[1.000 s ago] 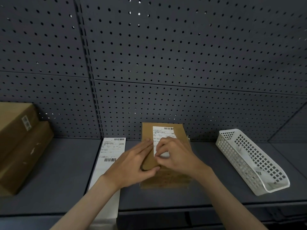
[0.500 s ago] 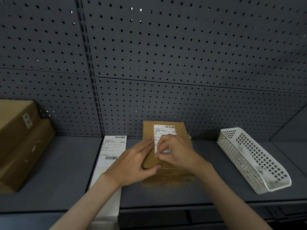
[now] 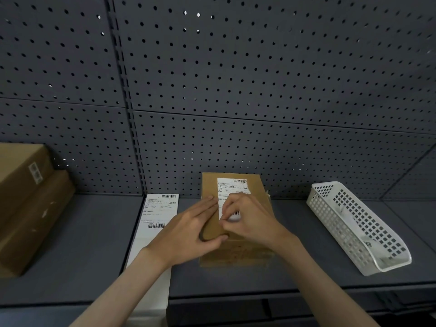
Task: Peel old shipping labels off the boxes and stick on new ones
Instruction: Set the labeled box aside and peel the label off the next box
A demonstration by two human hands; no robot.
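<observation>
A small cardboard box (image 3: 232, 208) sits on the grey shelf (image 3: 99, 234), close to the near edge and about midway between left and right, where both hands reach it easily. The left hand (image 3: 188, 228) lies on the box's left side with fingers straight and flat on the top and the thumb hooked round the near corner, apparently to keep the light box from sliding or lifting. The right hand (image 3: 247, 220) is curled over the near end of the white label (image 3: 232, 194) stuck on the top, its fingertips pinching at the label's near edge, which looks slightly lifted; whether it is being peeled or pressed down cannot be told for certain. To the left of the box, a strip of labels (image 3: 157, 223) lies flat on the shelf, probably the fresh supply. To the right stands a white perforated basket (image 3: 358, 223), and larger cardboard boxes (image 3: 26, 204) are stacked at far left.
</observation>
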